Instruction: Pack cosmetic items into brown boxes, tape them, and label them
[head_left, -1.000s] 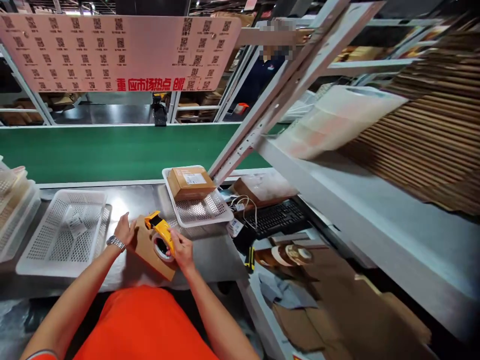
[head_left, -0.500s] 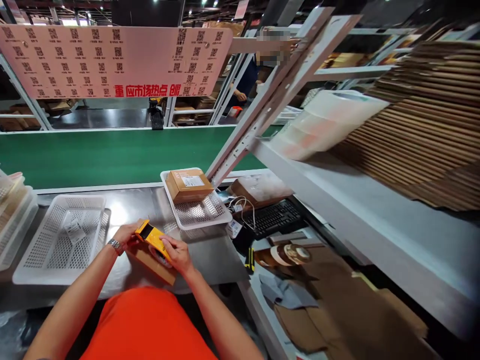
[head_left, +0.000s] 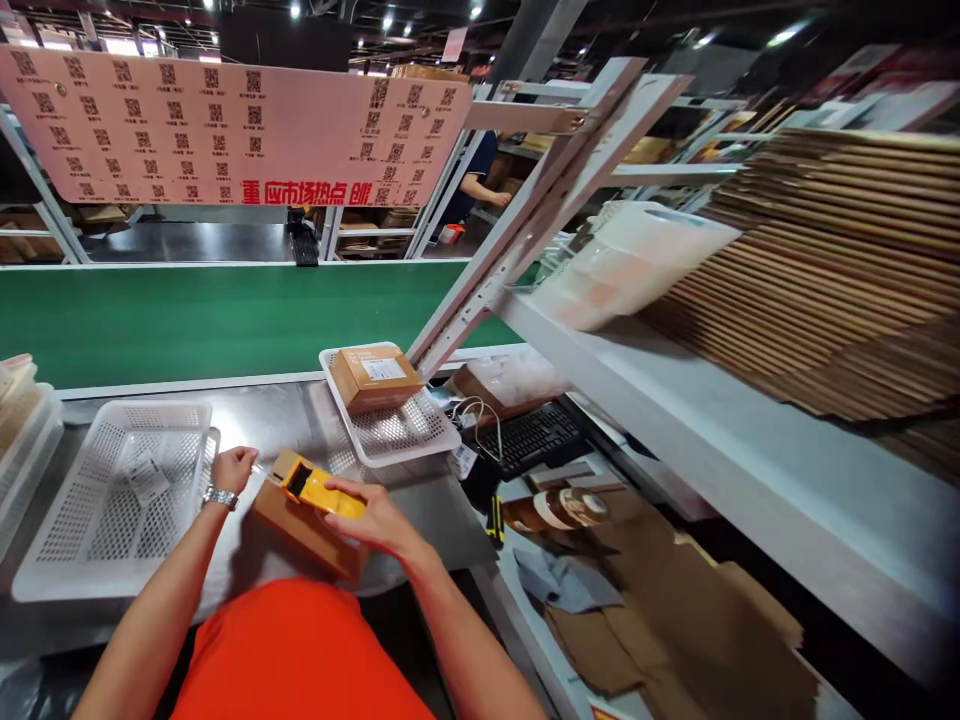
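My right hand is wrapped round a yellow tape dispenser, held over a small brown cardboard box on the metal table. To the left of the box is my left hand, its fingers pinched together. A thin clear strip of tape runs between those fingers and the dispenser's front end. The dispenser and my right hand hide part of the box's top. A white perforated basket with a label in it lies to the left of my left hand.
Another white basket holds a labelled carton. Behind runs a green conveyor belt. On the right are a keyboard, a tape roll, and a shelf bearing stacked flat cardboard. A person stands beyond the belt.
My left hand has moved left, away from the box and dispenser, with clear tape now stretched between. My right hand keeps its grip on the dispenser. The view has shifted slightly.
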